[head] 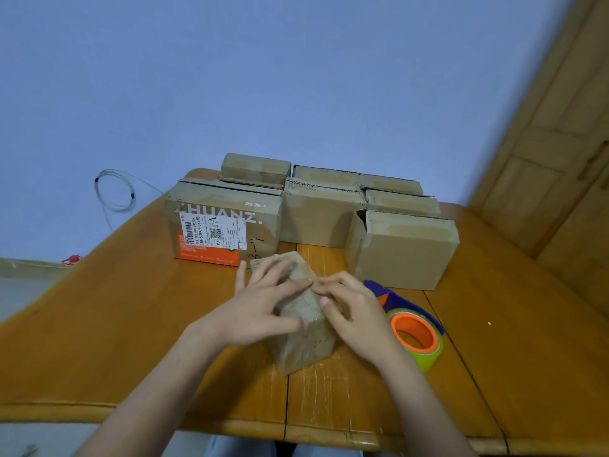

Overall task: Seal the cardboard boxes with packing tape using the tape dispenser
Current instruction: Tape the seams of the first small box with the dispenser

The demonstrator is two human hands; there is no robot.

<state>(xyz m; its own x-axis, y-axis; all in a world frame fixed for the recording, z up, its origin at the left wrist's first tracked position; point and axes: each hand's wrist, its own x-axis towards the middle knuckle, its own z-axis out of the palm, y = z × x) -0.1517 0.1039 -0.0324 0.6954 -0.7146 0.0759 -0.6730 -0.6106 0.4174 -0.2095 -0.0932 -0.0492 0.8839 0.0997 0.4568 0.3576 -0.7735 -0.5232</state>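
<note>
Both hands cover most of the small box's (301, 344) top. The right hand (354, 311) hides part of the tape dispenser (416, 334). The label's (214, 237) print is too small to read.

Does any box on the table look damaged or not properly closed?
Yes. The plain brown cardboard box at right, behind the purple-and-orange tape dispenser, has its upper left corner gaping open. The small box under both hands sits askew to the table edge.
</note>
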